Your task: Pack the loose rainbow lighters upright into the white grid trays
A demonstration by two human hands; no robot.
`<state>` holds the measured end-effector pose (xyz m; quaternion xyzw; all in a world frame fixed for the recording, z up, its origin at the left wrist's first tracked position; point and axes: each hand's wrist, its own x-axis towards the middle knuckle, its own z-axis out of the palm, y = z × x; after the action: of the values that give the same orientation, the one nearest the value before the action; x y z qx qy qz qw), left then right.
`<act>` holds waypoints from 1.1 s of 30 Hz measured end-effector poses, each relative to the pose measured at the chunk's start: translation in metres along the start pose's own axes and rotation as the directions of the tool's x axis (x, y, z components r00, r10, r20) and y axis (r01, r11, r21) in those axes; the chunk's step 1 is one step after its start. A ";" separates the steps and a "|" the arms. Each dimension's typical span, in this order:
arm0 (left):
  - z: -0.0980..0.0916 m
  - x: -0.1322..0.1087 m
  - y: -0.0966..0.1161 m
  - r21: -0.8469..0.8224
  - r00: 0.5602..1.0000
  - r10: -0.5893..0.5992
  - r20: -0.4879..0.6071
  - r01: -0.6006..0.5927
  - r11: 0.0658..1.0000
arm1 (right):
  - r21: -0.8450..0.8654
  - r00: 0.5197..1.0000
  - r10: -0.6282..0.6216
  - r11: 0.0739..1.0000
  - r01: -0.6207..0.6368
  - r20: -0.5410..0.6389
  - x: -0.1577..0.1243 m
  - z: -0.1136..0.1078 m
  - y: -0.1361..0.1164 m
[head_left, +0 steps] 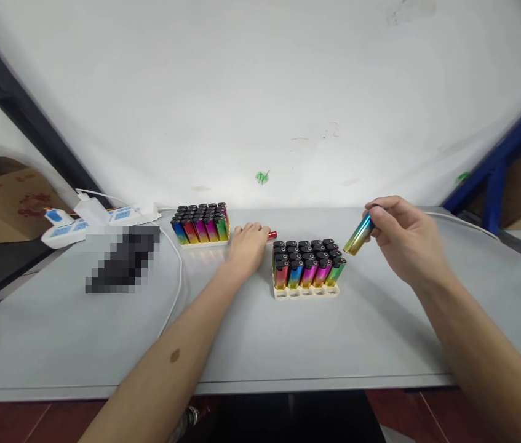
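Between thumb and fingers, my right hand (403, 237) pinches a shiny blue-to-gold lighter (359, 235) in the air, tilted, its lower end pointing down and left. My left hand (250, 243) rests low over the table with its fingers curled round a red lighter (273, 235), of which only one end shows. Between the hands stands a white holder (307, 296) with rows of upright black-topped lighters (307, 274) in red, blue, purple and green fading to gold. Its front row of slots holds nothing.
Left of my left hand, a second holder (205, 245) is packed with similar lighters (200, 226). White power strips (71, 231) and a white cable (179, 271) lie at the left, beside a blurred dark object (124, 261). A wall (260, 111) bounds the grey table (242, 344) behind.
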<state>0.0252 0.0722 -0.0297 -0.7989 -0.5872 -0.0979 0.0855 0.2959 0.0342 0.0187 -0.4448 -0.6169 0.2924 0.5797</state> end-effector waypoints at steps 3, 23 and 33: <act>0.002 0.001 0.000 -0.001 1.000 -0.009 -0.017 0.009 1.000 | -0.012 0.987 -0.150 0.988 0.151 0.061 -0.015 0.011 -0.019; -0.001 -0.004 0.003 -0.019 0.999 0.038 -0.035 -0.039 0.999 | -0.497 0.690 -0.528 0.479 0.723 0.495 -0.062 0.075 -0.038; -0.003 -0.003 0.003 -0.064 0.999 0.037 -0.039 -0.040 0.997 | -0.496 0.665 -0.588 0.451 0.742 0.460 -0.061 0.076 -0.027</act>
<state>0.0266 0.0680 -0.0281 -0.8104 -0.5665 -0.1304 0.0726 0.2116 -0.0203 0.0025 -0.3004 -0.8617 -0.1448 0.3823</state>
